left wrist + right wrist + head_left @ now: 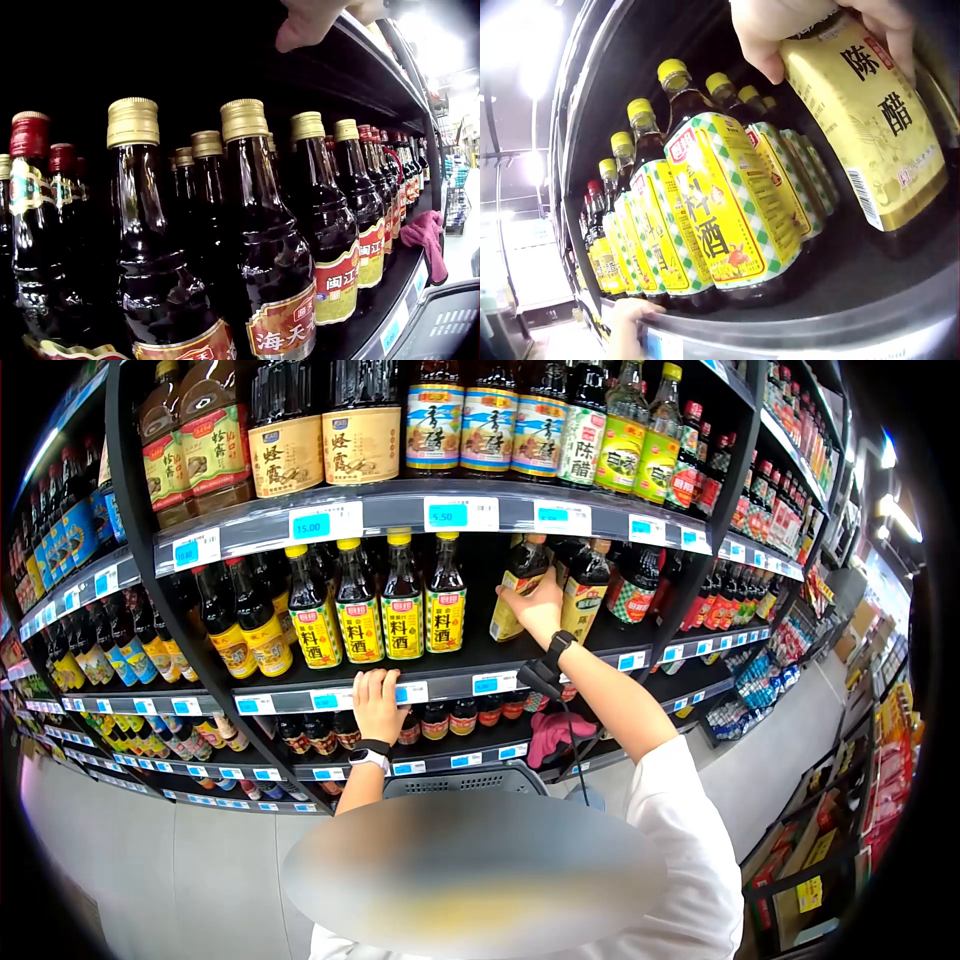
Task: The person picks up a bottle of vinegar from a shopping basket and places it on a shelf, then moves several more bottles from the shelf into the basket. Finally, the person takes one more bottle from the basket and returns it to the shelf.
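vinegar bottle (862, 127), the yellow-labelled one, sits in the right hand (535, 608): thumb on one side, fingers curled round the other, closed about its upper body from the front. the bottle stands near upright, long axis up and down, on the middle shelf (455, 685), just right of the row of cooking wine bottles (402, 610). i cannot tell whether its base rests on the board. the left hand (377, 705) is farther off, fingers laid against the shelf's price rail, holding nothing. a pink cloth (555, 735) lies one shelf below.
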Motion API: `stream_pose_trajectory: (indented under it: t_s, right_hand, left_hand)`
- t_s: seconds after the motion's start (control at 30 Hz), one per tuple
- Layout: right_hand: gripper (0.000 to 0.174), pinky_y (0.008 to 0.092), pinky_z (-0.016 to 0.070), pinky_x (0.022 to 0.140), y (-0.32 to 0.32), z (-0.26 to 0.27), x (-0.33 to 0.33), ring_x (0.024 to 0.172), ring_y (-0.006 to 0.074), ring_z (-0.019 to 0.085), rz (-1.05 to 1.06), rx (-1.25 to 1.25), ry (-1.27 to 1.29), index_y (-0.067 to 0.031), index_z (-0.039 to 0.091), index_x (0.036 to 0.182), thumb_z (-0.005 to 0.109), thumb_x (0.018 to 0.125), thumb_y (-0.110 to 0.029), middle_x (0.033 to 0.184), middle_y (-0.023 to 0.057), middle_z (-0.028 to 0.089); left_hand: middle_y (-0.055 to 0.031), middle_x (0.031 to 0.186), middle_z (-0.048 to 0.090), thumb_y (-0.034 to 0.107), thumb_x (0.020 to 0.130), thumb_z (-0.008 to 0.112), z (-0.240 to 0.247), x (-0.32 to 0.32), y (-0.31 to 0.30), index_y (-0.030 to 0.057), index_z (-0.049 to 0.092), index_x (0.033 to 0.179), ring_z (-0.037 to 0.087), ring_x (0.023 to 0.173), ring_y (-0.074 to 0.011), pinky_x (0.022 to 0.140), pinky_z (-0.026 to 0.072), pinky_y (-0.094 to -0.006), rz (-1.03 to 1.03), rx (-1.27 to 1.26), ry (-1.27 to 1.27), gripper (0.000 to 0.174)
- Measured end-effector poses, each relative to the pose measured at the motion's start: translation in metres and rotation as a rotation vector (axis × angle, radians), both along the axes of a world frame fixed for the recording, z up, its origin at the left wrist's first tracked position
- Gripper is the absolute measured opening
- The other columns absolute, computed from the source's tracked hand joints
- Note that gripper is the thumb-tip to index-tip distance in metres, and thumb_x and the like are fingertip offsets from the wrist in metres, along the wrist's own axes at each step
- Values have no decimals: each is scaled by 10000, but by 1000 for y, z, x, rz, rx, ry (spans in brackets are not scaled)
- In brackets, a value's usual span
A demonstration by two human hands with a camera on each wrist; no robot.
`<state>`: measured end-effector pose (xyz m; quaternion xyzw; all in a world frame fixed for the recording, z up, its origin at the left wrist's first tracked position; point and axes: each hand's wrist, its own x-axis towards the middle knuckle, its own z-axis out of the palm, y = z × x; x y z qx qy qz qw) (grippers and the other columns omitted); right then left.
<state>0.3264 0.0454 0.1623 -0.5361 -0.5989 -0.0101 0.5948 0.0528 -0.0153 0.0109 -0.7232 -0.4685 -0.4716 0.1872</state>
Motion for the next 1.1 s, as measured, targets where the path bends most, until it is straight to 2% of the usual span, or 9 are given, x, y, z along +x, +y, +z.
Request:
stream_pose_trajectory:
  t_s: [0.1, 0.27, 0.4, 0.63, 0.7, 0.83, 1.1]
  right_hand:
    - [786, 414, 512, 803, 16, -2, 4, 910, 410, 631, -45, -35, -6, 99, 424, 1150, 816, 624, -334, 974, 282, 636]
    - [700, 446, 532, 731, 24, 1, 1, 835, 421, 645, -104, -69, -57, 82, 452, 1035, 807, 625, -361, 897, 285, 646]
    - [659, 440, 537, 687, 34, 2, -2, 792, 397, 657, -109, -107, -69, 65, 454, 984, 811, 626, -357, 845, 259, 654]
    - [649, 434, 530, 665, 47, 0, -4, 767, 404, 652, -143, -68, -80, 70, 443, 975, 814, 637, -341, 803, 258, 643]
    - [694, 443, 527, 710, 42, 5, -6, 812, 422, 643, -135, -102, -78, 72, 437, 1038, 810, 641, -358, 865, 260, 646]
    - [728, 446, 514, 782, 45, 3, -5, 890, 423, 629, -173, -168, -93, 75, 421, 1063, 814, 636, -365, 954, 271, 633]
    - [785, 427, 523, 781, 56, -12, 0, 892, 412, 635, -195, -138, -167, 86, 392, 1073, 809, 637, -415, 981, 284, 620]
  left_hand:
    - [-87, 1090, 512, 65, 502, 792, -3, 2, 5, 116, 518, 1122, 470, 1121, -300, 1058, 322, -476, 32, 37, -5, 679]
    - [-83, 1061, 518, 32, 548, 716, -10, 4, 11, 112, 535, 1082, 482, 1105, -288, 1058, 323, -468, 78, 93, -10, 569]
    - [-80, 1043, 520, 0, 528, 676, -10, 8, 13, 112, 534, 1073, 493, 1096, -277, 1054, 327, -464, 83, 120, -43, 575]
    - [-74, 1025, 523, -12, 522, 659, -9, 9, 13, 110, 547, 1054, 505, 1079, -274, 1047, 333, -454, 93, 131, -59, 557]
    - [-76, 1046, 529, -4, 530, 641, -11, 8, 14, 107, 553, 1061, 501, 1088, -277, 1051, 329, -455, 87, 128, -54, 549]
    - [-81, 1049, 534, 4, 529, 634, -8, 8, 10, 101, 551, 1065, 498, 1094, -286, 1059, 322, -466, 77, 114, -68, 551]
    - [-91, 1081, 527, -6, 546, 609, -6, 11, 5, 98, 550, 1082, 483, 1122, -296, 1074, 299, -467, 42, 89, -103, 550]
